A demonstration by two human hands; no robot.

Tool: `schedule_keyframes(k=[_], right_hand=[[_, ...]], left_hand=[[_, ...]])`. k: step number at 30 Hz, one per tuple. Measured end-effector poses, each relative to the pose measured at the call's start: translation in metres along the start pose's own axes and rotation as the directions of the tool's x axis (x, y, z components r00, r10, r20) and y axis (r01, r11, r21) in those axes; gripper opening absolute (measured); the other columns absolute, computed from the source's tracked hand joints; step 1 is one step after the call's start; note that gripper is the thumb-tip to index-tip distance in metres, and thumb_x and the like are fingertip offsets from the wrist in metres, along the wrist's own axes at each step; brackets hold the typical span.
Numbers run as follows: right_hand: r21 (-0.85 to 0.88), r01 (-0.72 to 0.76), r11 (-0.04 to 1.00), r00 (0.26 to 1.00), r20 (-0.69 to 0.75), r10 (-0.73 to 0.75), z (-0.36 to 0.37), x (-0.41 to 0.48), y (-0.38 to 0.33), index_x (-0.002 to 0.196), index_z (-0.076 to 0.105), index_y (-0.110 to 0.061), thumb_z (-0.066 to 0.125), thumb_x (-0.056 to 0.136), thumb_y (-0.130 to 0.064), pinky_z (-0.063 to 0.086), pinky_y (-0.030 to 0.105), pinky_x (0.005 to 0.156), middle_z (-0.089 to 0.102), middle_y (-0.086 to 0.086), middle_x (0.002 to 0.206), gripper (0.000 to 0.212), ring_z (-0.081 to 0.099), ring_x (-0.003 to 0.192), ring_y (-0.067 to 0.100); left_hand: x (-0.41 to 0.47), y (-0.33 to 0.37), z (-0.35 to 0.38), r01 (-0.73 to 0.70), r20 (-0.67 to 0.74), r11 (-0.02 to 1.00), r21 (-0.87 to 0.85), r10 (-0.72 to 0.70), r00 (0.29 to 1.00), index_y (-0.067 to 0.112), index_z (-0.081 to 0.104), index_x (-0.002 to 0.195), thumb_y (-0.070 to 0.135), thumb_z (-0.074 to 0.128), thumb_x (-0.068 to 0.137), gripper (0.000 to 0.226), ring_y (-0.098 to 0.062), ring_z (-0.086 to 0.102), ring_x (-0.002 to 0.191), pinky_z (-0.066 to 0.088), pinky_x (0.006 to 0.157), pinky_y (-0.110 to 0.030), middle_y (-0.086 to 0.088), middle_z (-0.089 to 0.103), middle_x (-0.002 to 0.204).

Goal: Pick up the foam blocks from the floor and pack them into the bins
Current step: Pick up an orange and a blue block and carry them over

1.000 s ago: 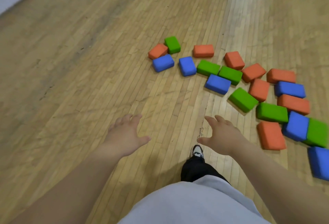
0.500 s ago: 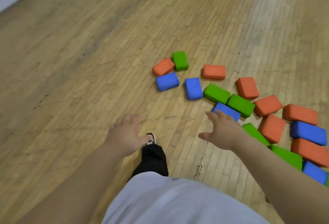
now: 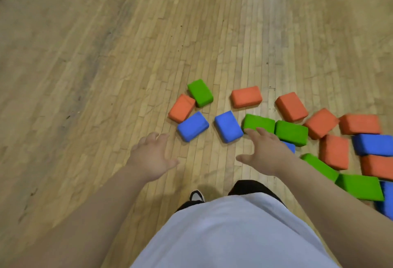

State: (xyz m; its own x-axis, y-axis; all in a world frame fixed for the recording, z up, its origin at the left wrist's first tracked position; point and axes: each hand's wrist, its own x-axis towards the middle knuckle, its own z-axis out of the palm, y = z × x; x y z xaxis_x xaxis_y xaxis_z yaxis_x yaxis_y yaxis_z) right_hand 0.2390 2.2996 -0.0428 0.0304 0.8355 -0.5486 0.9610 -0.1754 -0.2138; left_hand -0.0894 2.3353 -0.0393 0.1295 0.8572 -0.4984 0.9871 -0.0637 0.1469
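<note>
Foam blocks [image 3: 246, 97] in orange, green and blue lay loose on the wooden floor [image 3: 95, 65], the spread cut off at the right edge, and no bin was in sight. Both hands were out low with fingers spread wide and holding nothing, the left hand [image 3: 152, 157] just short of a blue block [image 3: 192, 126], the right hand [image 3: 265, 152] stretched over a green block [image 3: 260, 122], seemingly readied to take the nearest ones. Whether the right fingertips touched that green block I could not tell, and the hand hid most of another blue block [image 3: 290, 146].
</note>
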Motion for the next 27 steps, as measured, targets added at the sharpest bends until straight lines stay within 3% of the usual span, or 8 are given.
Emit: schedule_keyframes(k=[5,12,18,22,27], right_hand=[[0.065,-0.046,0.997,0.999,0.012,0.046,-0.031,0.078,-0.008,0.160,0.020,-0.030,0.064,0.079,-0.072,0.031,0.051,0.118,0.023,0.008,0.166,0.101,0.023,0.152,0.033],[0.081,0.004,0.997,0.992,0.125,-0.015,-0.082,0.206,-0.020,0.160,0.019,-0.028,0.064,0.084,-0.067,0.032,0.048,0.117,0.024,0.011,0.164,0.097,0.027,0.148,0.036],[0.040,0.083,0.996,0.980,0.180,-0.089,-0.131,0.312,-0.045,0.158,0.022,-0.025,0.063,0.083,-0.067,0.036,0.053,0.114,0.032,0.014,0.156,0.095,0.034,0.143,0.039],[0.035,0.027,0.999,0.976,0.213,-0.034,-0.129,0.360,-0.049,0.158,0.022,-0.027,0.063,0.082,-0.066,0.038,0.052,0.112,0.029,0.013,0.158,0.095,0.034,0.142,0.039],[0.158,-0.232,0.960,0.950,0.250,0.189,-0.101,0.431,-0.070,0.157,0.024,-0.028,0.068,0.081,-0.059,0.039,0.051,0.112,0.031,0.013,0.157,0.094,0.035,0.142,0.039]], left_hand=[[0.081,0.003,-0.031,-0.010,-0.001,0.999,-0.042,0.010,1.000,0.028,0.027,0.158,0.072,0.062,0.081,0.095,-0.030,0.033,0.145,0.034,0.116,-0.047,-0.005,0.034,0.159],[0.172,0.011,-0.062,0.094,0.139,0.994,-0.058,-0.086,0.987,0.032,0.017,0.161,0.071,0.060,0.084,0.096,-0.027,0.021,0.152,0.029,0.120,-0.045,-0.004,0.022,0.165],[0.271,0.006,-0.109,0.119,0.130,0.990,-0.072,-0.110,0.985,0.030,0.016,0.161,0.063,0.064,0.087,0.094,-0.026,0.018,0.153,0.027,0.120,-0.045,-0.004,0.019,0.166],[0.331,-0.001,-0.113,0.075,0.227,0.995,-0.066,-0.059,0.972,0.031,0.015,0.161,0.062,0.065,0.086,0.095,-0.026,0.020,0.152,0.030,0.118,-0.043,-0.003,0.020,0.166],[0.465,-0.035,-0.126,-0.093,0.369,0.996,0.016,0.081,0.926,0.030,0.014,0.162,0.057,0.068,0.087,0.096,-0.028,0.023,0.151,0.028,0.118,-0.040,-0.007,0.020,0.166]])
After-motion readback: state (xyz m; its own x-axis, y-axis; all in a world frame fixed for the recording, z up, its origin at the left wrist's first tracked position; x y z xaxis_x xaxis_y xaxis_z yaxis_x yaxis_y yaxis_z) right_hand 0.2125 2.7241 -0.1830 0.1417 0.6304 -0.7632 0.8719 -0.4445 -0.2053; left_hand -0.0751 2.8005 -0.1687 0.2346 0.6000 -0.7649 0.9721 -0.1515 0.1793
